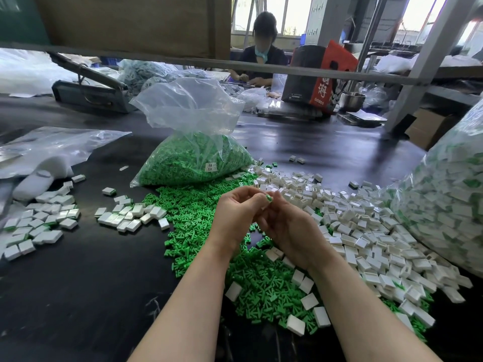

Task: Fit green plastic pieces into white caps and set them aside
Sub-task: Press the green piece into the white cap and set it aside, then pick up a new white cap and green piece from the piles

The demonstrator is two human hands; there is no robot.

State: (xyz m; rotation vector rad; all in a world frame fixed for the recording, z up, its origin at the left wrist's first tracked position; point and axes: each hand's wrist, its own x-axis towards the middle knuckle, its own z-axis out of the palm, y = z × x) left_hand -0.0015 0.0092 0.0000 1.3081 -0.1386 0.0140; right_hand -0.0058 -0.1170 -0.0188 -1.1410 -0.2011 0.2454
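Both hands are meeting above the middle of the dark, smooth bench (86, 283), and the step in hand looks like the fitting itself. The left hand (236, 218) is curling its fingers and pinching a small green plastic piece (269, 198) at its fingertips. The right hand (290, 227) is closing its fingers in against that same spot; whether a white cap is sitting inside its grip is hidden by the fingers, so I cannot tell.

The next move probably calls for lining the green piece up squarely with a cap's open side and pressing it home with the thumbs, then carrying the finished part to the left, where the cluster of closed white rectangular caps (130, 215) is lying, glossy faces up, some showing a green edge.

Below the hands a loose heap of bright green, pronged, matte plastic pieces (258, 286) is spreading across the bench. To the right a pile of small white box-shaped plastic caps (366, 231) is lying at all angles, many showing hollow open sides. Behind the heaps a crinkled clear plastic bag of green pieces (193, 155) is standing open, and at the right edge a bulging clear bag of white-and-green parts (444, 205) is leaning in.
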